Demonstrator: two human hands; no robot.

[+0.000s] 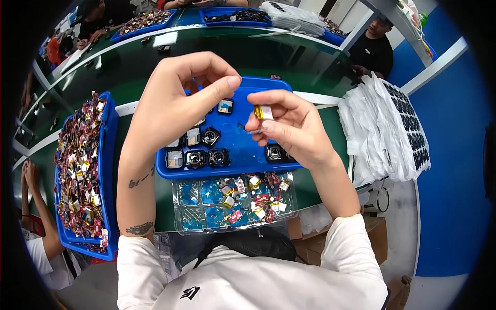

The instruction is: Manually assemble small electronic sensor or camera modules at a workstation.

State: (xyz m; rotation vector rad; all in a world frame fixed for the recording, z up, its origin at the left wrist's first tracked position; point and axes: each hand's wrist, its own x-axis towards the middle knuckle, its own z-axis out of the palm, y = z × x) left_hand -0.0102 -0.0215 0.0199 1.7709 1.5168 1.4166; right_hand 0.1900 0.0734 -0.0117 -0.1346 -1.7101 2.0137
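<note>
My right hand [295, 126] is closed, pinching a small battery [264, 112] wrapped partly in yellow tape between thumb and fingers. A thin greyish piece [253, 132] shows just below it by the fingertips. My left hand [192, 85] is raised over the blue tray [243, 164], with thumb and index tips together. Whatever it may hold is hidden. Under the hands, several black square watch cases [218, 157] lie in that tray, mostly along its left and near sides. One more watch case [274, 152] sits partly behind my right hand.
Nearest me is a clear compartment tray [181, 219] with blue film pieces and red circuit boards with batteries [260, 199]. A blue bin [109, 155] heaped with similar boards stands left. Stacked white sheets [369, 129] with black parts lie right. Co-workers sit across the green conveyor [289, 59].
</note>
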